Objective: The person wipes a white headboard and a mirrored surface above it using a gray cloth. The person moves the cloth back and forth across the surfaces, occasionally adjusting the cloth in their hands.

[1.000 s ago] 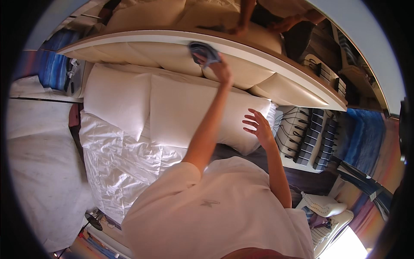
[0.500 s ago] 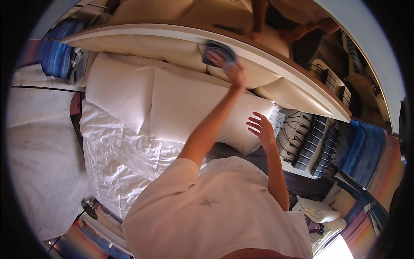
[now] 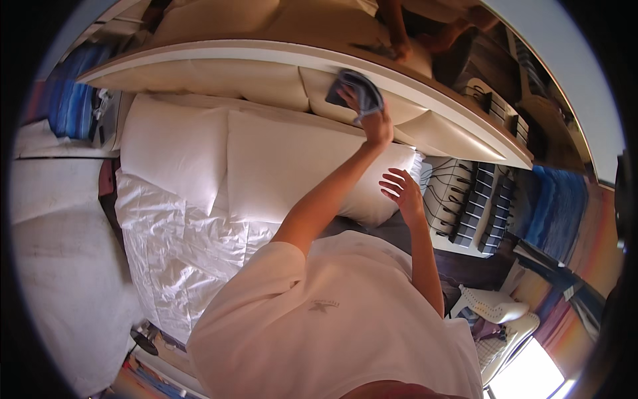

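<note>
Nearest to you is your own white T-shirt (image 3: 332, 326), soft cotton with a small pale emblem on it, filling the lower middle of the view. From its left sleeve your bare arm runs straight up and away.

Your right hand (image 3: 401, 189) hovers with fingers spread and slack, an open grip holding nothing, just over the corner of the right-hand pillow (image 3: 299, 166). That pillow is plump, smooth and rectangular in a white case. A second white pillow (image 3: 173, 149) lies just beside it on the left, their edges touching. Below them spreads a white sheet (image 3: 179, 253), thin and heavily creased in a crumpled grid of folds, with a strip of dark grey bedding (image 3: 389, 229) showing under your right hand.

Farther off, your left hand (image 3: 376, 123) is closed around a blue-grey cloth (image 3: 355, 90), a soft bunched rag, and that grip presses it flat against the headboard (image 3: 266, 80). The headboard is padded in cream panels with stitched seams, smooth like leather, and capped by a curved pale ledge.

To the right stands a white rack (image 3: 465, 199) with rows of small dark clips or hangers. Beyond the ledge the surface reads as a glossy mirror (image 3: 319, 20), showing a blurred hand and warm brown tones.
</note>
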Demonstrator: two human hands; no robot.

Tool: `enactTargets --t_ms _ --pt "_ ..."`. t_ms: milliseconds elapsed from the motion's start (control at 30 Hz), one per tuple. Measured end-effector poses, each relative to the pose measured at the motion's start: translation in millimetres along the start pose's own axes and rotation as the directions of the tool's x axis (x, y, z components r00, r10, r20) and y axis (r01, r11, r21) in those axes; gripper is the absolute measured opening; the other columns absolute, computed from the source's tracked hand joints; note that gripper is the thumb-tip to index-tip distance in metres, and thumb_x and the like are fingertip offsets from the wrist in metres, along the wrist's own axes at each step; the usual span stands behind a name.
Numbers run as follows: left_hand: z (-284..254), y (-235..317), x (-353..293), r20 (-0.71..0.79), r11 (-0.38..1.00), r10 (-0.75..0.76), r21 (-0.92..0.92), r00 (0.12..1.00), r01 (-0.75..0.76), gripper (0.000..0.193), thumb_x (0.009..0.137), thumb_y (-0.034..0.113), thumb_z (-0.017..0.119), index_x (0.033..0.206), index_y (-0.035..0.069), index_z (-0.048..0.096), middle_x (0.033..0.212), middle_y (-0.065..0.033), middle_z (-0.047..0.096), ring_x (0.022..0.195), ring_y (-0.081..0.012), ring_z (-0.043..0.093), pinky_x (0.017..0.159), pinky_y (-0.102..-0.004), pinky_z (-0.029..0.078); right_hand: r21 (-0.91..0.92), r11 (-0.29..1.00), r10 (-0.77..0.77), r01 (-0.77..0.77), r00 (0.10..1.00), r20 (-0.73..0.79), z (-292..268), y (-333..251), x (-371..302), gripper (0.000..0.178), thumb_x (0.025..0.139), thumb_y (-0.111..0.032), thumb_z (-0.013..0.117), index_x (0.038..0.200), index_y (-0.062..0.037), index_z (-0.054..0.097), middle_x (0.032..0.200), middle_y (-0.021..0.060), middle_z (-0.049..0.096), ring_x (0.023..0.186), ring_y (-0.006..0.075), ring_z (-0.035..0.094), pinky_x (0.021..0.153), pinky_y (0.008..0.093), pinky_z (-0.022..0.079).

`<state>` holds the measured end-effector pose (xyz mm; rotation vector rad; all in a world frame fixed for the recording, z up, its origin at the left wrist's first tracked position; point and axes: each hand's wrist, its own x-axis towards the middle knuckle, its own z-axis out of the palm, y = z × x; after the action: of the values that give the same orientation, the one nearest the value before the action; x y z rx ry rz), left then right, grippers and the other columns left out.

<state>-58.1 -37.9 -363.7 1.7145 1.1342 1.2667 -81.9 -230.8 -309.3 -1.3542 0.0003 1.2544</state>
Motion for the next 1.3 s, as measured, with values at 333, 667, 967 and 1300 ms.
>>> enactTargets --t_ms 333,667,967,1300 --pt "-30 -53 69 -0.084 0.956 -0.157 -0.265 0.984 0.13 0.071 0.097 0.037 0.041 0.139 -0.014 0.015 0.15 -0.0292 -0.002 0.14 -0.0407 0.0 0.113 -0.0433 0.004 0.078 0.987 -0.122 0.138 0.976 -0.179 -36 4 -25 0.052 0.096 -0.044 0.04 0.124 -0.0017 0.049 0.114 0.0159 0.059 0.103 0.0251 0.06 0.087 0.036 0.048" --pt "-4 -42 6 0.001 0.994 0.08 0.072 0.997 -0.08 0.05 0.098 0.035 0.039 0.122 -0.009 0.044 0.131 -0.0341 0.038 0.12 -0.0448 0.038 0.103 -0.0459 0.025 -0.169 0.983 -0.057 0.075 0.993 0.106 -49 -6 0 0.043 0.1 -0.038 0.036 0.121 -0.0052 0.053 0.109 0.0105 0.061 0.096 0.0187 0.062 0.082 0.0296 0.049" --pt "122 79 -101 -0.179 0.984 -0.122 -0.149 0.976 0.095 0.081 0.093 0.037 0.05 0.143 -0.007 0.004 0.15 -0.0263 -0.01 0.14 -0.0385 -0.003 0.113 -0.0424 0.001 -0.237 0.971 0.044 0.045 0.933 0.357 -165 -69 6 0.042 0.1 -0.038 0.036 0.122 -0.0055 0.051 0.109 0.0088 0.061 0.094 0.017 0.061 0.081 0.0297 0.047" --pt "75 24 -6 -0.397 0.902 -0.08 0.362 0.914 0.236 0.077 0.093 0.032 0.051 0.138 -0.007 0.002 0.14 -0.0274 0.028 0.129 -0.0364 0.027 0.111 -0.0392 0.013 -0.619 0.64 -0.202 0.455 0.877 0.436 -178 -149 53 0.031 0.098 -0.026 0.044 0.107 -0.0001 0.058 0.097 0.0089 0.064 0.089 0.0176 0.064 0.079 0.0291 0.05"
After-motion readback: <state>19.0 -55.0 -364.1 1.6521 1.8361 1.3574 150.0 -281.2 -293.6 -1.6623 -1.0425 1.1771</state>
